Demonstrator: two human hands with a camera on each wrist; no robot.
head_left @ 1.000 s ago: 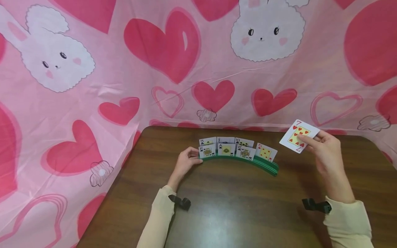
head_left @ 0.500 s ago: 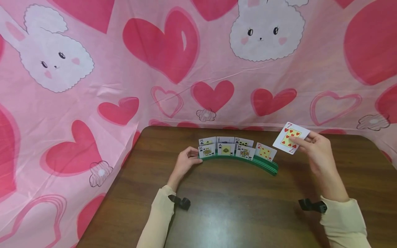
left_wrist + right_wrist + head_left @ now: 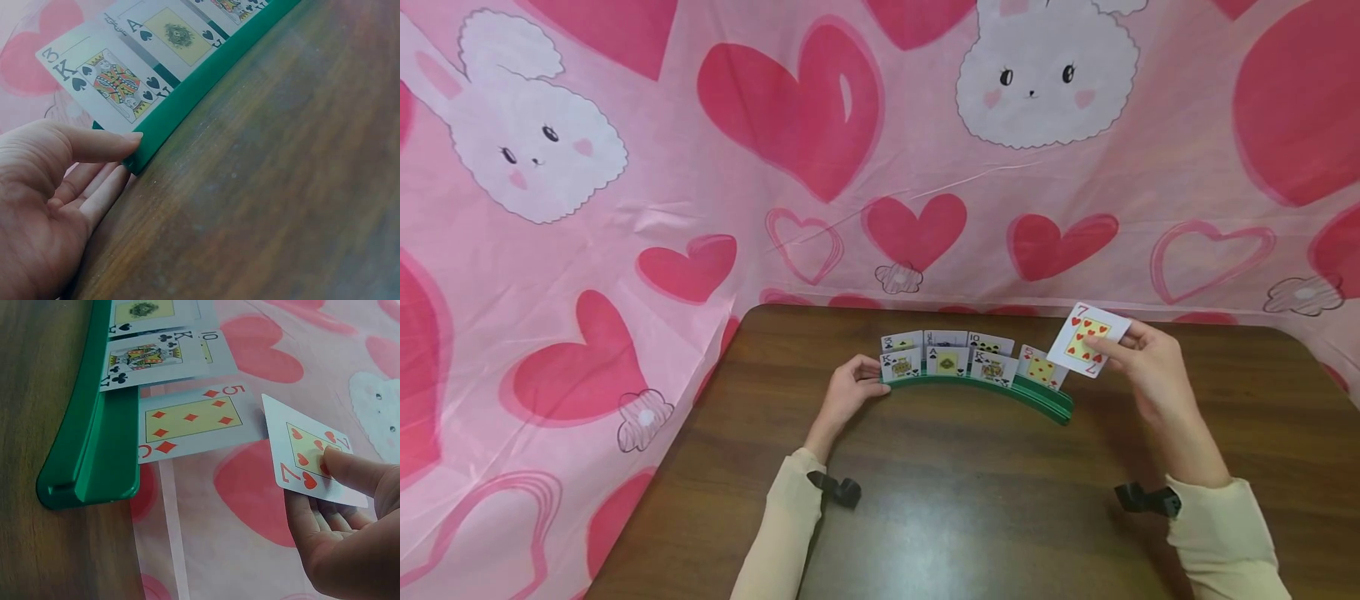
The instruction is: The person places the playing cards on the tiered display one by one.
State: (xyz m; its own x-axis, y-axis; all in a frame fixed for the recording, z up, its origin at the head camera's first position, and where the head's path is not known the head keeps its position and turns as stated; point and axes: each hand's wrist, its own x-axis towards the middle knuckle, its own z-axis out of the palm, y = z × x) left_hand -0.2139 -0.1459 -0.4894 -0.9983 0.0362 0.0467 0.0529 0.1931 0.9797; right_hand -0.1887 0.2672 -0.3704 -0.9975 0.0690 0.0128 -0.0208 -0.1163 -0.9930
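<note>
A curved green card holder [image 3: 1047, 400] stands on the table with playing cards upright in two rows. My left hand [image 3: 852, 385] pinches its left end, thumb on the front edge beside the king of spades [image 3: 112, 84]. In the front row are also an ace of spades [image 3: 947, 362] and a king of clubs [image 3: 995, 367]. The five of diamonds [image 3: 190, 419] stands in the back row near the right end. My right hand [image 3: 1153, 371] pinches a seven of hearts [image 3: 1086, 340] between thumb and fingers, raised beside the five of diamonds and overlapping its corner in the head view.
The brown wooden table [image 3: 955, 500] reaches a pink heart-patterned cloth [image 3: 925, 150] hanging behind and at the left. Black camera mounts [image 3: 838, 490] sit at both wrists. A ten [image 3: 992, 343] and other back-row cards show behind the front ones.
My right hand has moved left and slightly down, bringing the seven of hearts from clear of the holder to beside the five of diamonds. The left hand and holder have stayed put.
</note>
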